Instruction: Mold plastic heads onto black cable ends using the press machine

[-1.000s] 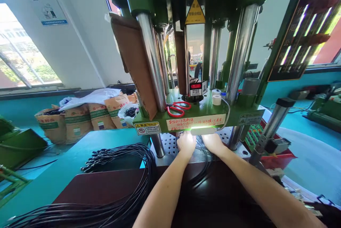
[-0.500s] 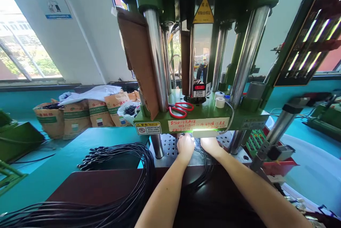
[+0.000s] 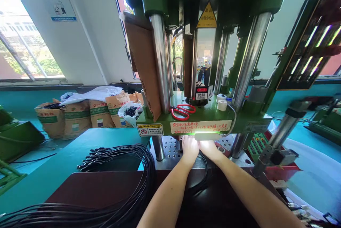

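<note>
Both hands reach in under the green press plate (image 3: 157, 116), side by side and nearly touching. My left hand (image 3: 189, 147) has its fingers curled in, their tips hidden beneath the plate's edge. Close against it, my right hand (image 3: 209, 148) is bent inward, its fingertips hidden by the glowing lamp bar (image 3: 207, 136). Black cables (image 3: 204, 176) come out from between and below the hands and drop over the front of the metal bed (image 3: 169, 162). What the fingers pinch, if anything, is hidden.
Red-handled scissors (image 3: 183, 111) and white rolls (image 3: 222, 105) lie on the plate. Steel columns (image 3: 160, 64) flank the work space. A long bundle of black cables (image 3: 145, 171) curves over the left tables. A slanted post (image 3: 279, 135) stands at right.
My hands have drawn together, the right one moving left toward the left hand. The cables below them have swung closer together. The view has shifted slightly.
</note>
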A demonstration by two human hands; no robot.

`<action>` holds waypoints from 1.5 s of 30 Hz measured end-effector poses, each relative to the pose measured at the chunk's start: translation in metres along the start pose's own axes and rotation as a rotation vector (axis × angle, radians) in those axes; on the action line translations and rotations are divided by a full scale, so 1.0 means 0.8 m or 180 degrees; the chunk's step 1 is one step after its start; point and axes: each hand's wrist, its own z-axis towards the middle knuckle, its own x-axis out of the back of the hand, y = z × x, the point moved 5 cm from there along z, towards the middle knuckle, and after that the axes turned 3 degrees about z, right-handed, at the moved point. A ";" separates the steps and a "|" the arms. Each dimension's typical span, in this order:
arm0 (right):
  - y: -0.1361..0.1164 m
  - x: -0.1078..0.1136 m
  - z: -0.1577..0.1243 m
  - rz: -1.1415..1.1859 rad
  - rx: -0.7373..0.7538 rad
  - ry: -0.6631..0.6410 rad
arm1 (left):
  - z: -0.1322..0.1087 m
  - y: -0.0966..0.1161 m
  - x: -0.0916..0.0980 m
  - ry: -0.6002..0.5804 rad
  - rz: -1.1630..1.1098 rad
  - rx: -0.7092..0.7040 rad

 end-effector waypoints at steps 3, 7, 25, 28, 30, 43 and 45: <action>-0.004 -0.002 0.002 0.0030 -0.0082 0.0022 | 0.005 -0.005 -0.008 0.0012 -0.0062 0.0050; -0.002 -0.006 0.003 0.0068 -0.0160 0.0025 | 0.007 -0.006 -0.012 0.0026 -0.0126 0.0105; 0.010 0.024 -0.022 0.0024 -0.0166 -0.0126 | 0.006 0.005 0.003 -0.0039 0.0026 0.0193; 0.008 0.027 -0.031 0.0057 -0.0060 -0.0186 | 0.006 0.004 0.000 -0.0080 0.0074 0.0189; 0.007 0.027 -0.034 0.0067 0.0001 -0.0223 | 0.007 0.004 0.001 -0.0083 0.0107 0.0199; -0.001 0.020 -0.025 0.0024 0.0541 -0.0279 | -0.002 -0.011 0.012 -0.0430 0.0030 -0.0602; 0.000 0.017 -0.024 0.0038 0.0539 -0.0294 | -0.004 -0.018 0.012 -0.0541 -0.0003 -0.0752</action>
